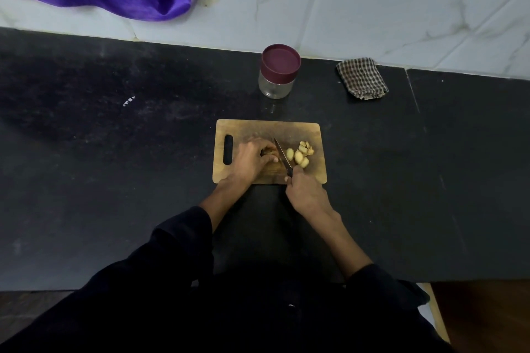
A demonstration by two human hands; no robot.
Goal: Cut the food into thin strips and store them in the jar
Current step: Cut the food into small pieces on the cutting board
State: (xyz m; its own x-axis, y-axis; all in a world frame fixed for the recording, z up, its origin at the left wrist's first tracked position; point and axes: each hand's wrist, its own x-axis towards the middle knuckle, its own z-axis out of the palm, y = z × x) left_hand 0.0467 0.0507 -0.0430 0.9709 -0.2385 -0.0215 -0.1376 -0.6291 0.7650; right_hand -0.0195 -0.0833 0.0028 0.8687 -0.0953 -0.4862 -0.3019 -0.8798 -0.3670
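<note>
The food (269,153) sits on the wooden cutting board (312,175), mostly hidden under your left hand (252,159), whose fingers (268,149) are curled down over it to pin it. Your right hand (305,195) is wrapped around the handle of the knife (282,156), blade angled across the board just beside your left fingertips. To the right of the blade lie several pale cut pieces (301,155), still chunky rather than thin strips. It looks firm and knobbly, so expect it to rock or skid on a rounded side; rest it on a flat cut face and grip it from above with fingertips tucked back from the edge. The small pieces will likely be light and a little slippery, so gather them in a pinch or scrape them with the blade. The jar (276,83) stands on the desk (114,152) beyond the board, its maroon lid (281,59) still on; a checked cloth (362,79) lies to its right.
</note>
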